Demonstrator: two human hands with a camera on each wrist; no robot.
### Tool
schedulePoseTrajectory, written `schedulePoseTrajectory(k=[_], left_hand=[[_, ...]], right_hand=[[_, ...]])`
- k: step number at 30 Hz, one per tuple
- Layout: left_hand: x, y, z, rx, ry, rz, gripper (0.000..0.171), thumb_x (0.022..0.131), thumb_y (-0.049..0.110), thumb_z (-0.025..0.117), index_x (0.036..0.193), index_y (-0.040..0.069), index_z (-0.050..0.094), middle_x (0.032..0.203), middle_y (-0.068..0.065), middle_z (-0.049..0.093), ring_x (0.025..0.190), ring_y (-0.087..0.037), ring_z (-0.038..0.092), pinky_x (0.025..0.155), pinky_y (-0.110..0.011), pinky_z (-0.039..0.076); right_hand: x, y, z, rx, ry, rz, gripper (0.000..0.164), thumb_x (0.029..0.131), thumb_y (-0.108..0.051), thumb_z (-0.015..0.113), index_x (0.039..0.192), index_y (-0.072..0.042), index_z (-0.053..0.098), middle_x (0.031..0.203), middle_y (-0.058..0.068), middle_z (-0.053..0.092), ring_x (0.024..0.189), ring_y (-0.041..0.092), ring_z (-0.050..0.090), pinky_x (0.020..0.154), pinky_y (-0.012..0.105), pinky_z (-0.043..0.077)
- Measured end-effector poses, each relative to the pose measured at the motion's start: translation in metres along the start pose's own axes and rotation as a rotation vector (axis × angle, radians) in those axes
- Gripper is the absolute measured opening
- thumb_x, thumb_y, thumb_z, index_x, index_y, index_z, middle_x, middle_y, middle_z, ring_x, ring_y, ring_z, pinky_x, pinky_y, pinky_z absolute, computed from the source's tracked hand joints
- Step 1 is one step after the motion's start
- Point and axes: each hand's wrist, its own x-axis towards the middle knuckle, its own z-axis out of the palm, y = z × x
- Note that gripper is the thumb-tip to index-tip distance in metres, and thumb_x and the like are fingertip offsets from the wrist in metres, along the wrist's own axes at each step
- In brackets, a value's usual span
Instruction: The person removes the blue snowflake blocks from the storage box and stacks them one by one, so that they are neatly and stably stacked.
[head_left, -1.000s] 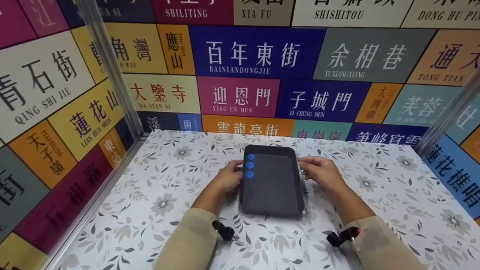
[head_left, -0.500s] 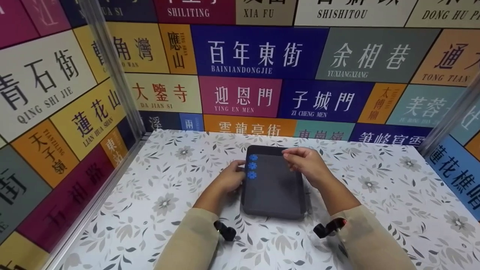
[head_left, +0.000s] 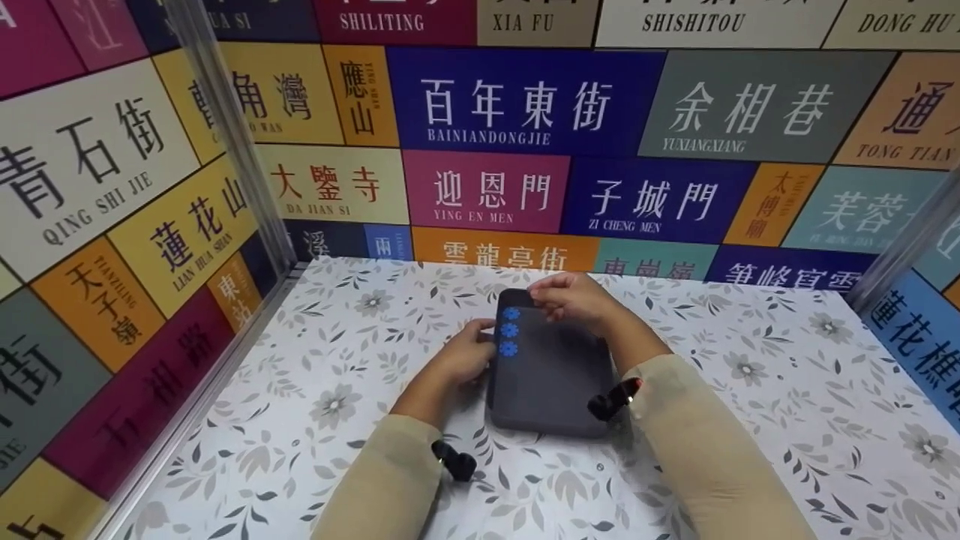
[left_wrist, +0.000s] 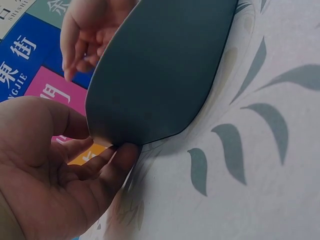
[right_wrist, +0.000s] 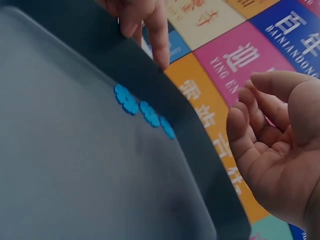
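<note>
A dark grey shallow tray (head_left: pixel 551 379) stands on the patterned tabletop. Inside it, three small blue flower-shaped pieces (head_left: pixel 510 330) form a row along the left side; they show again as blue flowers (right_wrist: pixel 150 114) in the right wrist view. My left hand (head_left: pixel 465 356) grips the tray's left edge, thumb and fingers meeting its rim and wall in the left wrist view. Above the tray's far edge hovers my right hand (head_left: pixel 574 300). Its fingers are curled, thumb tip against the index finger (right_wrist: pixel 260 80), and I see nothing between them.
White cloth with grey leaves and flowers covers the tabletop (head_left: pixel 337 405). Panels of coloured street-name signs (head_left: pixel 487 191) rise behind and at both sides. A clear corner strip (head_left: pixel 240 150) runs up at the left. Small black devices (head_left: pixel 454 461) sit at both cuffs.
My right hand has moved left from beside the tray's right edge, across the tray, to above its far edge. The left hand stays on the left edge, and the three flowers keep their places.
</note>
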Motion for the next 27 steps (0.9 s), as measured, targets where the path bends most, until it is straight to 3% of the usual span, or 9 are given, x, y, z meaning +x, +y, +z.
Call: schedulePoseTrajectory(k=[4,10,19,27], left_hand=[[0.001,0.0,0.001,-0.007,-0.004,0.007,0.063,0.095,0.015,0.054,0.158,0.013,0.048,0.145,-0.017,0.064,0.093,-0.022,0.063,0.061,-0.032,0.049],[0.0,0.0,0.0,0.004,0.007,0.018,0.063,0.095,0.014,0.054,0.158,0.013,0.049,0.144,-0.018,0.065,0.091,-0.022,0.063,0.059,-0.031,0.049],[-0.001,0.001,0.0,0.038,0.01,0.018,0.063,0.096,0.016,0.054,0.158,0.014,0.049,0.145,-0.016,0.065,0.089,-0.022,0.062,0.058,-0.031,0.049],[0.0,0.0,0.0,0.039,0.008,0.016,0.063,0.095,0.015,0.053,0.158,0.014,0.049,0.146,-0.016,0.064,0.085,-0.02,0.061,0.057,-0.029,0.048]], right_hand=[[0.012,0.006,-0.001,0.01,-0.076,0.046,0.04,0.102,-0.014,0.071,0.132,0.011,0.065,0.087,-0.002,0.069,0.075,0.012,0.06,0.075,0.031,0.061],[0.02,0.013,0.002,-0.013,-0.102,0.04,0.045,0.101,-0.014,0.072,0.136,0.013,0.062,0.086,-0.001,0.068,0.076,0.013,0.062,0.076,0.031,0.062],[0.027,0.032,0.006,-0.056,-0.156,0.064,0.043,0.098,-0.011,0.075,0.135,0.01,0.066,0.089,-0.001,0.074,0.074,0.015,0.066,0.071,0.029,0.06],[0.027,0.04,0.011,-0.221,-0.217,0.071,0.039,0.091,-0.011,0.082,0.127,0.002,0.075,0.096,-0.005,0.08,0.078,0.011,0.07,0.073,0.027,0.061]])
